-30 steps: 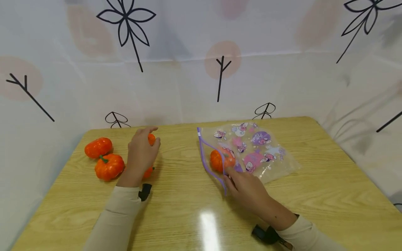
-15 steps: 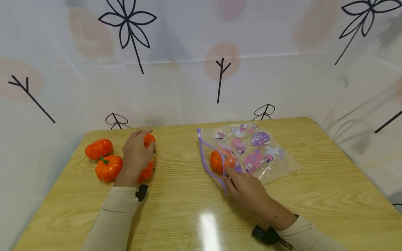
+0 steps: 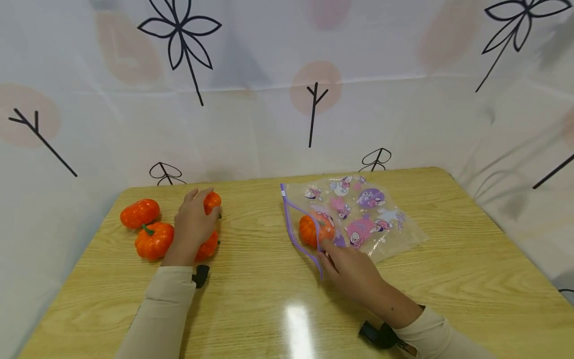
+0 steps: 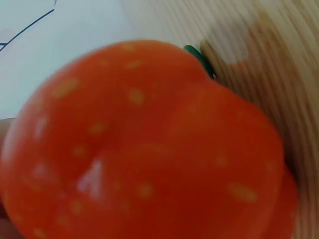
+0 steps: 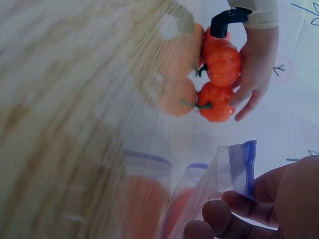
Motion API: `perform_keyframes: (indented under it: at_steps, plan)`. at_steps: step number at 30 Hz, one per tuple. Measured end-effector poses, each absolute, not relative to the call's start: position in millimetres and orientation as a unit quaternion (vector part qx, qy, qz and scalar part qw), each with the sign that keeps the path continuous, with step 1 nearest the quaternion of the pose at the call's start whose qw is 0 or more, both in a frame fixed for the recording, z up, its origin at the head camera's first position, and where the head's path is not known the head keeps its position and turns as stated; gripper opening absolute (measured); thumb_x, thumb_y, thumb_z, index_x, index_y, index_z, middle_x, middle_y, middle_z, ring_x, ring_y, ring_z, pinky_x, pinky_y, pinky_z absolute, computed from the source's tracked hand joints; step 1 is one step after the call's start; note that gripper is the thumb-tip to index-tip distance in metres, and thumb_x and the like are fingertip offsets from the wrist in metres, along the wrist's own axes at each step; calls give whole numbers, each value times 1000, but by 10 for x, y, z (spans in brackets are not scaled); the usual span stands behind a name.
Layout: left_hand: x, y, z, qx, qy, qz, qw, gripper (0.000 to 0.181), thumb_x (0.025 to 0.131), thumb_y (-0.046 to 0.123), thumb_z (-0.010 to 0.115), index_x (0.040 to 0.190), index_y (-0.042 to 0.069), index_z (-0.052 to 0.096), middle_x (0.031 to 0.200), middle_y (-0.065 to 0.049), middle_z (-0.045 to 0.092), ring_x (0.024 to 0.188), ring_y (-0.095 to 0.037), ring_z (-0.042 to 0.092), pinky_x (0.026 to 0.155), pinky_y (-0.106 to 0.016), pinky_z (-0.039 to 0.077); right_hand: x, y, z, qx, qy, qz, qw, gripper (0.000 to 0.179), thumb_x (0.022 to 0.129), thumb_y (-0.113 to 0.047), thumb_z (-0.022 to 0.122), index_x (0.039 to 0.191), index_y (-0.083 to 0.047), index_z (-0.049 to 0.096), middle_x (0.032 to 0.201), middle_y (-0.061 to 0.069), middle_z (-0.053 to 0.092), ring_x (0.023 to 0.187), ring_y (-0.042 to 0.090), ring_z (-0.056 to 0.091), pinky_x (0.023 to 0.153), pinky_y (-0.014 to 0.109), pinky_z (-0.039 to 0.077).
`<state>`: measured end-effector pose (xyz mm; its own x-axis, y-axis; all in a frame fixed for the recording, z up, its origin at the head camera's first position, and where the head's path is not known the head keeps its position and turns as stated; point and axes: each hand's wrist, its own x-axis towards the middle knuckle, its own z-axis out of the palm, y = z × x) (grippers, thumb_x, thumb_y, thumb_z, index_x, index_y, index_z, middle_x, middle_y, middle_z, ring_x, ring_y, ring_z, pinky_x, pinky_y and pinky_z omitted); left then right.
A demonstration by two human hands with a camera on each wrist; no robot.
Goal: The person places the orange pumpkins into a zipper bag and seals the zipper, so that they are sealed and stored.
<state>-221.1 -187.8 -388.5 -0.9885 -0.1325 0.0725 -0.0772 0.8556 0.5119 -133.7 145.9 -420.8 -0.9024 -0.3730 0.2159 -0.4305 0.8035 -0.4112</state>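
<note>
My left hand (image 3: 194, 219) reaches down over a small orange toy pumpkin (image 3: 212, 201) at the table's back left, fingers and thumb curled around its sides. That pumpkin's speckled side (image 4: 144, 149) fills much of the left wrist view. Beneath my left wrist sits another pumpkin (image 3: 208, 247), partly covered. A clear zip bag (image 3: 372, 234) with a purple zip edge and printed figures lies flat at right, its mouth towards the left. Inside its mouth is one pumpkin (image 3: 309, 230). My right hand (image 3: 354, 271) pinches the bag's upper edge, plain in the right wrist view beside the purple zip (image 5: 249, 167).
Two more pumpkins stand left of my left hand: one on its side (image 3: 140, 213), one upright with a green stem (image 3: 154, 241). The wooden table (image 3: 251, 279) ends against a patterned cloth backdrop (image 3: 255, 124).
My left hand has moved slightly left and down, its fingers closing around the far pumpkin. My right hand and the bag have stayed put.
</note>
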Motion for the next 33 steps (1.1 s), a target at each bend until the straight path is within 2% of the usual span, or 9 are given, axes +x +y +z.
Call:
perform_keyframes:
  at_steps: [7, 15, 33]
  plan:
    - [-2221, -1909, -3900, 53, -962, -264, 42, 57, 100, 18, 56, 154, 17, 39, 161, -25, 25, 140, -54, 33, 111, -72, 25, -1336, 1451, -4199, 211, -949, 226, 56, 19, 101, -19, 58, 85, -17, 48, 58, -12, 32, 49, 0, 29, 44, 18, 23]
    - [-2234, -1949, -3926, 53, -956, -288, 29, 58, 100, 14, 55, 155, 16, 36, 159, -24, 27, 139, -51, 36, 112, -65, 34, -1339, 1448, -4190, 216, -949, 220, 63, 19, 101, -19, 58, 85, -17, 48, 58, -12, 32, 49, 1, 30, 44, 19, 23]
    - [-2226, -1902, -3943, 61, -957, -279, 41, 56, 96, 17, 63, 149, 17, 43, 153, -22, 37, 127, -48, 47, 103, -63, 43, -1336, 1443, -4196, 213, -951, 216, 57, 17, 101, -18, 57, 86, -18, 49, 59, -11, 33, 50, 2, 32, 44, 19, 23]
